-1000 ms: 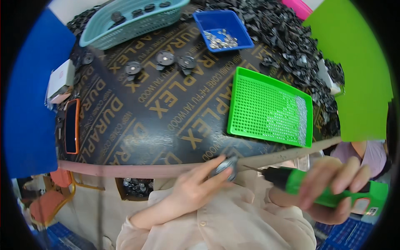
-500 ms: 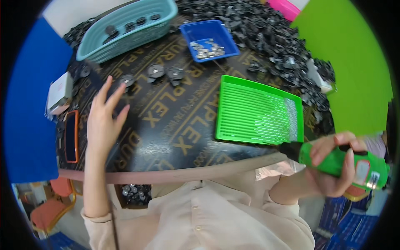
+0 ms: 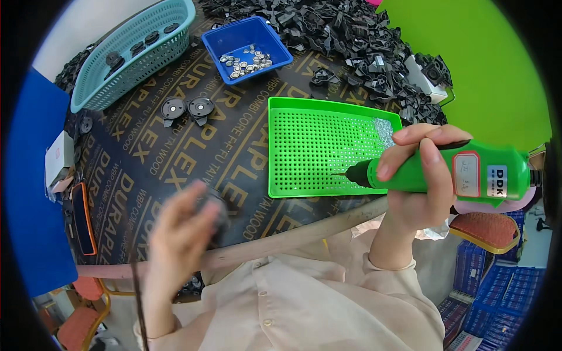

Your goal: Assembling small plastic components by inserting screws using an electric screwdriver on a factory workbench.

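Observation:
My right hand (image 3: 418,175) is wrapped round a green electric screwdriver (image 3: 471,167), held level. Its thin bit points left, over a green screw tray (image 3: 271,152) full of small holes. Loose silver screws (image 3: 384,133) are heaped at the tray's far right corner, and more stand in holes on its right side. Smeared by motion, my left hand (image 3: 178,237) grips a round black plastic part (image 3: 218,216) above the table's near edge. Two similar round black parts, one on the left (image 3: 173,109) and one on the right (image 3: 201,107), lie side by side farther back.
A blue bin (image 3: 280,54) holds small round metal pieces. Left of it stands a teal basket (image 3: 88,93) with several black parts inside. Black plastic pieces (image 3: 351,41) pile up at the back right. An orange-edged phone (image 3: 84,219) and white box (image 3: 59,157) lie far left.
My left hand has picked up one of three round black parts and drawn it back toward me. My right hand has brought the screwdriver left, from beside the tray to over it.

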Tool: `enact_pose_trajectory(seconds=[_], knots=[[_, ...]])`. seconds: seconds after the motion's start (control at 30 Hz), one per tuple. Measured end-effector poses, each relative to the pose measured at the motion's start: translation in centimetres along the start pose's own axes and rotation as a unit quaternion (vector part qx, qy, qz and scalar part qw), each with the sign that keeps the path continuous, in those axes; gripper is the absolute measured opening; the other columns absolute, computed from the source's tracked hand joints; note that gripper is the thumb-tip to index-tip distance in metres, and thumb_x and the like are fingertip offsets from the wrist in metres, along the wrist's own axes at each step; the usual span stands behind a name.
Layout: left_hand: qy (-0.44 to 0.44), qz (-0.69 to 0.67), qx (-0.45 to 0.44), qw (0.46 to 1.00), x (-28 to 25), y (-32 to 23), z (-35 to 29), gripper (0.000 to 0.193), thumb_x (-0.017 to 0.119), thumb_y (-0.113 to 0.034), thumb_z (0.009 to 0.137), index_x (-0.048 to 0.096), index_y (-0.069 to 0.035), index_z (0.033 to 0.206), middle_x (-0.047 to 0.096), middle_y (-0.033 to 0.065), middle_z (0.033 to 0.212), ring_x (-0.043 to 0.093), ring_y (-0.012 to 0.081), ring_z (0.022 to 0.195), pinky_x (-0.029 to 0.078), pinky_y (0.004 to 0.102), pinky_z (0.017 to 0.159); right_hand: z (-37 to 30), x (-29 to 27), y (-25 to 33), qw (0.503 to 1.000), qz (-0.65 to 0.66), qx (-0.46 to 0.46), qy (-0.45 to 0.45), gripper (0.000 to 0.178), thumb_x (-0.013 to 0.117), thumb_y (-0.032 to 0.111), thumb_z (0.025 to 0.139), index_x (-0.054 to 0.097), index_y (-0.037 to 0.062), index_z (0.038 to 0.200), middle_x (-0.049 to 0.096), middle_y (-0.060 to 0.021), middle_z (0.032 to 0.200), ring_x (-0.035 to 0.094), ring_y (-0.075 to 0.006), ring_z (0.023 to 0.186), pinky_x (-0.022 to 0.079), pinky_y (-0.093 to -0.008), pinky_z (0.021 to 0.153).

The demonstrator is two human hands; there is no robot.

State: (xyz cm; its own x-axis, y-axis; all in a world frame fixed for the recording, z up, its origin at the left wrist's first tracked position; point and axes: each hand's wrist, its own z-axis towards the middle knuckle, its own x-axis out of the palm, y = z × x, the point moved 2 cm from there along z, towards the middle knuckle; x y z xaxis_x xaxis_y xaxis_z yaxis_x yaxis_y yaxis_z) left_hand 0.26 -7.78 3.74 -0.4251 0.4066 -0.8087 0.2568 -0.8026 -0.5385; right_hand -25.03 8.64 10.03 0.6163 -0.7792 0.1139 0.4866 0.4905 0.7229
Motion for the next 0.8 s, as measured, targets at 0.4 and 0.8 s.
enact_pose_trajectory(seconds=[0.4,0.8], knots=[[0.047,-0.141,0.144,0.978,7.3,-6.2,0.5,0.040,0.065,-0.001,0.074,0.063,-0.005,0.114,0.053,0.0202,0.117,0.062,0.0314,0.095,0.056,0.0337,0.075,-0.3,0.4,0.0,1.000,-0.003,0.017,0.008,0.015,0.046,0.003,0.083,0.047,-0.0071,0.095,0.059,-0.0277,0.080,0.052,-0.0215,0.043,0.046,-0.0314,0.041],[-0.137,0.011,0.181,0.974,9.3,-6.6,-0.3,0.033,0.076,-0.021,0.067,0.070,-0.012,0.098,0.068,0.0128,0.101,0.059,0.0175,0.072,0.044,0.0269,0.058,-2.9,0.3,5.4,0.975,0.108,0.024,0.193,0.022,0.048,0.010,0.089,0.034,0.0026,0.104,0.054,-0.0187,0.094,0.054,-0.0225,0.047,0.049,-0.0324,0.042]])
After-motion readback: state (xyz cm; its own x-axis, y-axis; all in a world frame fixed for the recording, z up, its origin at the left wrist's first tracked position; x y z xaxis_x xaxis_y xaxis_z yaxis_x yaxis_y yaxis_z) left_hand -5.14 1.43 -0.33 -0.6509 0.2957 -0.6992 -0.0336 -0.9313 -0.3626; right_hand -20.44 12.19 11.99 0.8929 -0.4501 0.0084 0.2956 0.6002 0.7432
